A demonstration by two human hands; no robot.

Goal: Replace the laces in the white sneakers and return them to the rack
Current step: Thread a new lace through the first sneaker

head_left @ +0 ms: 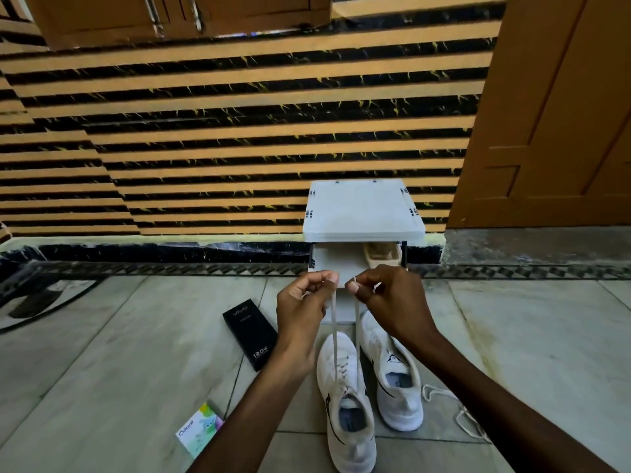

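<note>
While two white sneakers stand side by side on the tiled floor (136, 353), a person's left hand (300, 312) and right hand (389, 302) each pinch one end of a lace (333, 322), drawn up taut from the left sneaker (345, 414) directly below them. The right sneaker (396, 380) sits under the right wrist. A white shoe rack (362, 209) stands against the wall just beyond the hands. A second lace (461, 411) lies loose beside the right sneaker.

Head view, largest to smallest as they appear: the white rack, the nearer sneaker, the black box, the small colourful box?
1. white rack
2. nearer sneaker, cut off by the frame's edge
3. black box
4. colourful box, partly behind an arm; its place below the black box is unsure
</note>
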